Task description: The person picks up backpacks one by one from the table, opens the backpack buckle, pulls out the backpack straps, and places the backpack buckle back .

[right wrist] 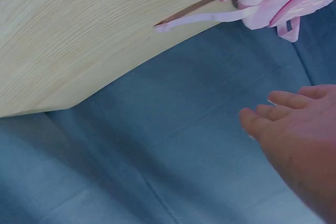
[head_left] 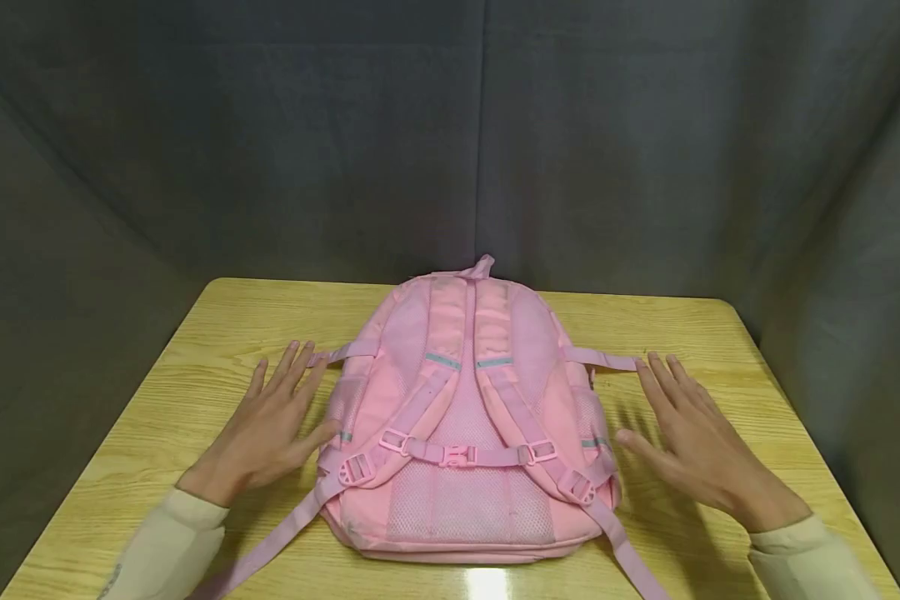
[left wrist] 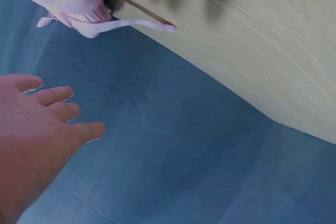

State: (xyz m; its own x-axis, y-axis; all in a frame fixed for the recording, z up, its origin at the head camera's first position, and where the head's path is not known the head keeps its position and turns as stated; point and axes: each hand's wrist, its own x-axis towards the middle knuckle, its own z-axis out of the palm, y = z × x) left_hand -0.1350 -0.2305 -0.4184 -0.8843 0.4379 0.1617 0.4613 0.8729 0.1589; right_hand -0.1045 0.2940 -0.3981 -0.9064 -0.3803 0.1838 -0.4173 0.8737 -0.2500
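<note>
A pink backpack lies on the table with its shoulder straps facing up and its top loop toward the back. A chest strap with a pink buckle joins the two shoulder straps. To its left, my left hand hovers with fingers spread, the thumb overlapping the bag's side pocket in the head view. My right hand is held likewise on the other side, fingertips by the end of a side strap. Both wrist views show the palms with nothing in them.
The wooden table has rounded back corners. Dark grey curtains hang behind it and along both sides. Long loose webbing straps trail from the backpack's lower corners toward the front edge.
</note>
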